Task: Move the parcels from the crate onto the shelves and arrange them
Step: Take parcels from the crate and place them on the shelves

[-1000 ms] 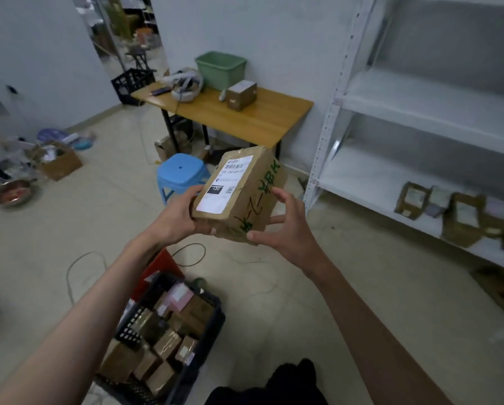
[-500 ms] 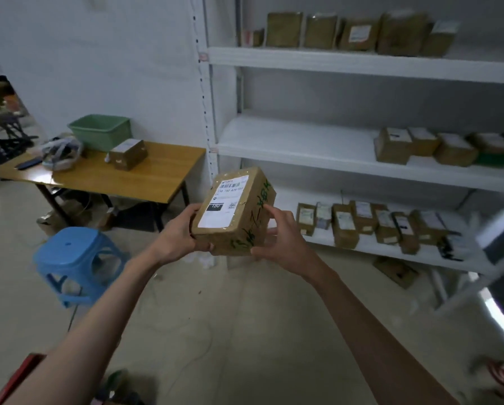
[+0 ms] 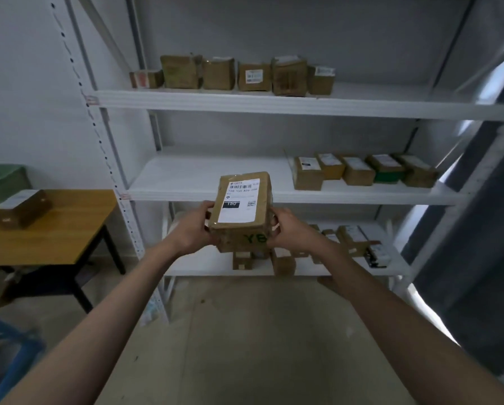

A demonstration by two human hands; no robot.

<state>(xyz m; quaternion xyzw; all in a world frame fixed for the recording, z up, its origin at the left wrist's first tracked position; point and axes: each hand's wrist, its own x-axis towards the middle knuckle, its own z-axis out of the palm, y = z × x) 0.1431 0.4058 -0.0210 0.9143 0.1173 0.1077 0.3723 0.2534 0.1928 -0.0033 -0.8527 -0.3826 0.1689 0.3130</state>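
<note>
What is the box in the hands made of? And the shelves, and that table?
The parcel looks like brown cardboard wrapped in shiny clear tape, with a white paper label; glare on its edges suggests the tape. The shelves seem to be white-painted metal: the uprights have rows of punched holes. The table has a wood-look top, maybe laminate, on dark legs, probably metal.

white shelves (image 3: pixel 274 103), parcel rows (image 3: pixel 233 73); floor (image 3: pixel 245 331)
</note>
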